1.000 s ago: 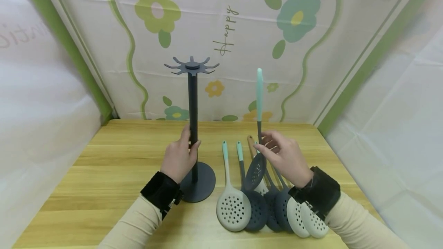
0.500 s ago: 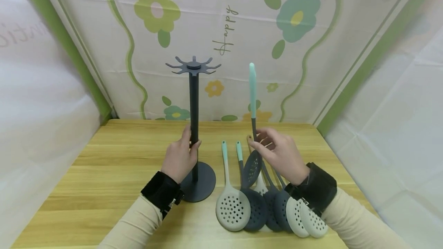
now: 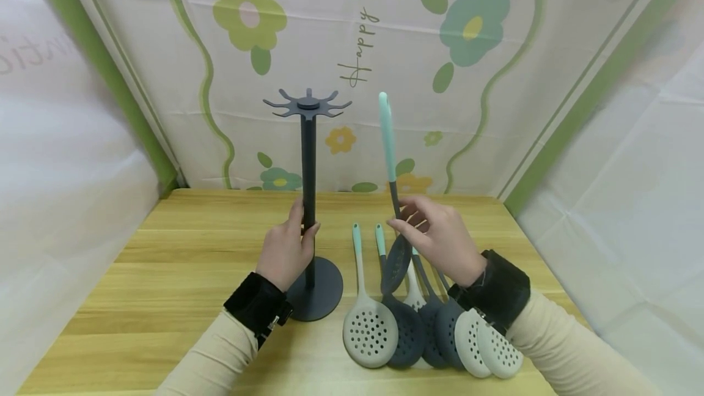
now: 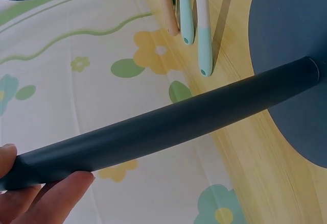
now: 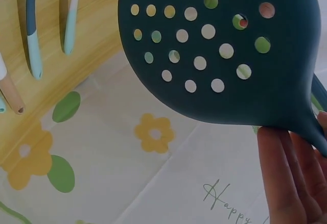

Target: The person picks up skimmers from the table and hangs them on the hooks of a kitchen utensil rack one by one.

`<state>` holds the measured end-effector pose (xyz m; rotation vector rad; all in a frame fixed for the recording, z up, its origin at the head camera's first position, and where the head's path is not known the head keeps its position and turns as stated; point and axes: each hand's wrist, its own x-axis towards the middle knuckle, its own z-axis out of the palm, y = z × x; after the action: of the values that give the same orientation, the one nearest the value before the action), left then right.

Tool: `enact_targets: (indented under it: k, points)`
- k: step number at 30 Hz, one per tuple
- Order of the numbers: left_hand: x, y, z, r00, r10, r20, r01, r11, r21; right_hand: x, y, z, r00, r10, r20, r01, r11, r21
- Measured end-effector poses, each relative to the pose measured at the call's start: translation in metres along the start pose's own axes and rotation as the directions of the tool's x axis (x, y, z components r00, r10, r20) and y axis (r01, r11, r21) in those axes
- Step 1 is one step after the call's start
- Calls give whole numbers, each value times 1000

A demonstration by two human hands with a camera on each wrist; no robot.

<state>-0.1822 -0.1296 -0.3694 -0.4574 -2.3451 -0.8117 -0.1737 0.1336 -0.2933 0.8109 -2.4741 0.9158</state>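
Note:
My left hand (image 3: 286,252) grips the post of a dark utensil stand (image 3: 308,170), which stands upright on a round base with a ring of hooks on top. In the left wrist view, fingers (image 4: 64,196) wrap the dark post. My right hand (image 3: 442,237) pinches the neck of a dark skimmer (image 3: 397,264), just above its perforated head. Its mint handle points up and leans slightly left, right of the stand. The right wrist view shows the dark perforated head (image 5: 204,101) close up, with fingers (image 5: 281,173) at its neck.
Several grey and dark skimmers lie on the wooden table (image 3: 137,298), right of the stand; a light grey skimmer (image 3: 371,333) is nearest it. Their heads overlap toward the front right. A flower-printed cloth (image 3: 330,35) hangs behind the table.
My right hand has carried the dark skimmer leftward toward the stand and slightly up. Its handle has gone from upright to leaning left. The left hand stays on the post.

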Motion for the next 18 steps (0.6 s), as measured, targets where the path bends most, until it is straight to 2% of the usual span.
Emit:
enact_targets:
  k: [18]
  points:
    - [-1, -1, 0, 1000, 4, -6, -4, 1000, 4, 10, -6, 2, 998, -66, 16, 66, 996, -52]
